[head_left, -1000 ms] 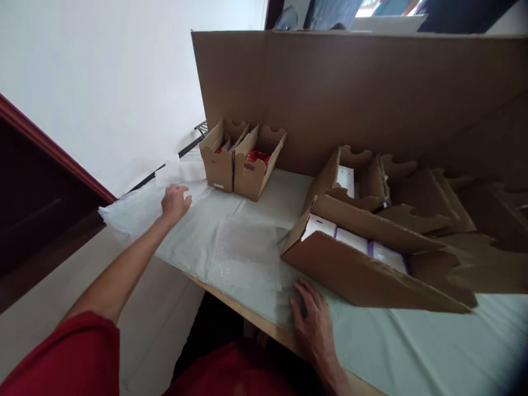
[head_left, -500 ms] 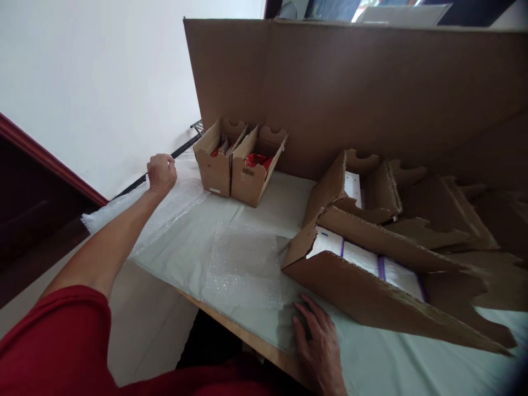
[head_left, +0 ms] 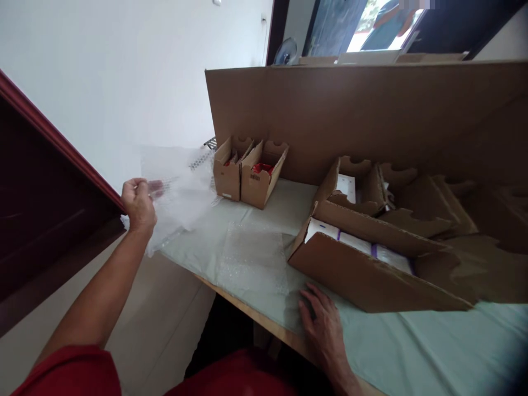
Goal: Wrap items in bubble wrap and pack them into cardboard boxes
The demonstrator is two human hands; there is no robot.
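Observation:
Out to the left, my left hand (head_left: pixel 139 206) is closed on a clear bubble wrap sheet (head_left: pixel 181 192), lifted so that part of it hangs in front of the wall beside the small boxes. My right hand (head_left: pixel 324 324) rests on the cloth-covered table (head_left: pixel 358 352) near its front edge, fingers loosely spread and holding nothing. A second, flat piece of bubble wrap (head_left: pixel 252 261) lies on the cloth just beyond that hand. Right of it stands a long cardboard bin (head_left: pixel 371 280) holding white packs (head_left: pixel 357 243) with purple bands.
Two small cardboard bins (head_left: pixel 226 183) with red packets (head_left: pixel 263 168) stand at the back left. More open bins (head_left: pixel 429 198) fill the right side. A tall cardboard panel (head_left: pixel 350 110) closes off the back. A dark door (head_left: pixel 45 203) is at left; a person (head_left: pixel 381 25) shows beyond the doorway.
My left hand has moved left and lifted the bubble wrap off the table's left end. The view has tilted up. My right hand stays on the table.

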